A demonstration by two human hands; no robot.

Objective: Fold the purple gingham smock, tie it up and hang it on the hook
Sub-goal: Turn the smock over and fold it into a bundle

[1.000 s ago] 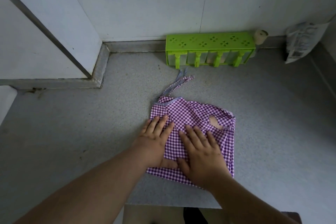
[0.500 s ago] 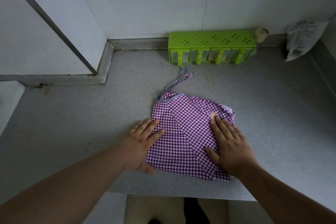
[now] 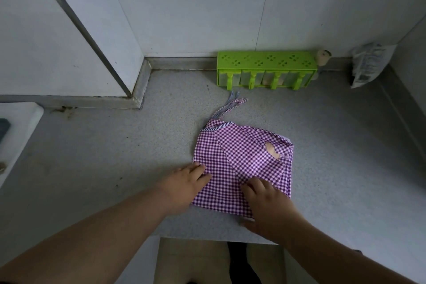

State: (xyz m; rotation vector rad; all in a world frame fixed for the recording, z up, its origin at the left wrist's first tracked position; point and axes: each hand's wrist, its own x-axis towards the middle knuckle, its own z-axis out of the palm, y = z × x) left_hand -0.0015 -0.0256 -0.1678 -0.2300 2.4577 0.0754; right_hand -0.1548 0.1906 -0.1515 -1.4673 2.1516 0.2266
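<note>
Hands [image 3: 227,188] on folded smock [image 3: 242,163].

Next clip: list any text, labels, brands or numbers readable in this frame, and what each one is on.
No text can be read.
White packet leaning at the back right corner of the counter: dark print and a barcode-like block, too blurred to read.
Green rack: clover-shaped cutouts only, no lettering.
Purple gingham smock: no lettering visible.

Wide bare table [image 3: 103,157] toward the left edge; along the back edge, green rack [image 3: 265,69] and packet [image 3: 366,64] block the way.
</note>
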